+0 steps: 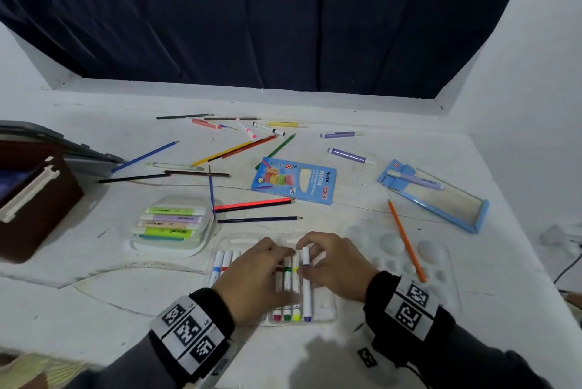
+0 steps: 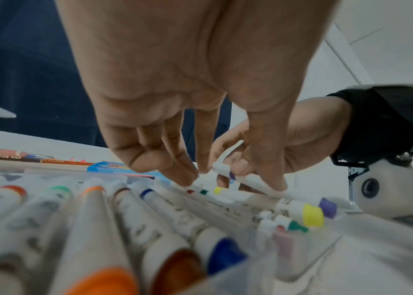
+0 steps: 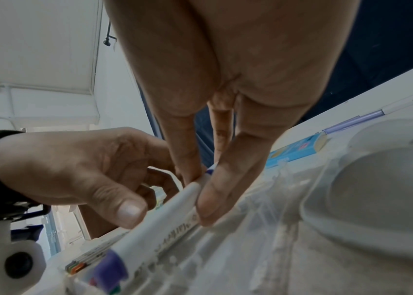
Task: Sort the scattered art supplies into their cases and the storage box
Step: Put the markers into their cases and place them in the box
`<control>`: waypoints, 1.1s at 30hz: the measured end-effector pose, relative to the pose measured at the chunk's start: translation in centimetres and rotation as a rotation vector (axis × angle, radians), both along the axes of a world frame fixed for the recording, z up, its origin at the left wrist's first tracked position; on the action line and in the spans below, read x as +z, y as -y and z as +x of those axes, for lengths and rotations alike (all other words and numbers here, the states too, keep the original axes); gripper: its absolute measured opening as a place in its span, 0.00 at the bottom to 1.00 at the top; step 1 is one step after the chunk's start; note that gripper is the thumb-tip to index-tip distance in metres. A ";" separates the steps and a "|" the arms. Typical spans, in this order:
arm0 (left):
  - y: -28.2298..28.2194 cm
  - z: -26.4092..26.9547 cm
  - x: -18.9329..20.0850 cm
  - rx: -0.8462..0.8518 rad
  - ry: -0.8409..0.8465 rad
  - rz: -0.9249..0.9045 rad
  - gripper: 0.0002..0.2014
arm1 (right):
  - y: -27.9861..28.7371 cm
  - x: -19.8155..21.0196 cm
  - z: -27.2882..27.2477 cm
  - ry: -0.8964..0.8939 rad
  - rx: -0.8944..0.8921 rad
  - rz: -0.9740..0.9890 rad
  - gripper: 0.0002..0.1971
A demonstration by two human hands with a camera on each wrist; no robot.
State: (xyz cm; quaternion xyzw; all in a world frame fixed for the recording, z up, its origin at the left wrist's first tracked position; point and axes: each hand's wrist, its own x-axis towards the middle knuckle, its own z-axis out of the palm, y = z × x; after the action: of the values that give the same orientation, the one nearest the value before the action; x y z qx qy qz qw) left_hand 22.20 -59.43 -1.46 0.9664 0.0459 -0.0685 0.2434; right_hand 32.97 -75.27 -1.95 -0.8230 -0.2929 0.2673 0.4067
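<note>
— Surroundings, from the head view?

— Loose coloured pencils scattered across the upper centre of the white table. An orange pencil lies across the white paint palette at lower right, just beside my right hand. Two lilac pens sit apart at upper right.

— Legible writing?

— One item: the blue pencil box, centre, reads "Ninso NEON coloured pencils". Print on the marker barrels is too blurred to read.

— Containers and contents?

— Clear marker case, bottom centre: a row of white markers with blue, red, green and yellow bands. Clear highlighter case, centre left: pastel highlighters stacked. Open blue tray, right: one lilac pen. Dark red storage box, left edge: contents unclear.

— Hands?

— Right hand pinches the purple marker between thumb and fingers, over the case's right end beside the yellow one. Left hand rests on the row of markers, fingers extended, partly covering it.
</note>
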 end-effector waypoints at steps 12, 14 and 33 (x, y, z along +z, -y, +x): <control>-0.6 1.2 0.7 -0.184 -0.116 0.187 0.33 | 0.3 1.2 -0.3 0.067 0.065 -0.110 0.31; -0.6 1.4 0.8 -0.186 -0.134 0.197 0.33 | 0.2 1.5 -0.2 0.073 0.078 -0.137 0.35; 0.0 2.5 0.9 -0.102 -0.156 0.234 0.41 | -0.6 1.9 -1.2 0.486 0.296 -0.495 0.37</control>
State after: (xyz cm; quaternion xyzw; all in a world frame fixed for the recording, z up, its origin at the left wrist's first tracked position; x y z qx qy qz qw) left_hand 24.68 -59.46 -0.53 0.9810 0.0231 -0.1500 0.1212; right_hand 31.79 -74.71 -0.05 -0.8846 -0.4231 0.1829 0.0710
